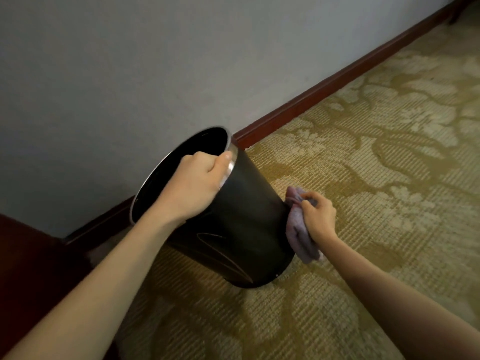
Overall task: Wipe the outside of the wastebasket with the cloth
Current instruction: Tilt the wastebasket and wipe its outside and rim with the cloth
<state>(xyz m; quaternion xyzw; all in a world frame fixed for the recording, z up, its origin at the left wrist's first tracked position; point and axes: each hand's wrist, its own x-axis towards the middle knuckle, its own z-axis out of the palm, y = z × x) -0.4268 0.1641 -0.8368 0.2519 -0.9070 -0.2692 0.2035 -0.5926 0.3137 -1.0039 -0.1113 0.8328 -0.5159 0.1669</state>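
A black round wastebasket [241, 219] with a silver rim stands tilted on the carpet, its open mouth leaning toward the wall at upper left. My left hand [197, 183] grips the near side of the rim, fingers hooked inside and thumb on the silver band. My right hand [318, 216] holds a crumpled purple-grey cloth [298, 229] pressed against the lower right outside of the basket, near its base. The far side of the basket is hidden.
A grey wall [130, 74] with a dark red skirting board [324, 87] runs diagonally behind the basket. Patterned yellow-green carpet [376, 152] covers the floor to the right and front. A dark reddish wooden piece of furniture [23, 268] sits at lower left.
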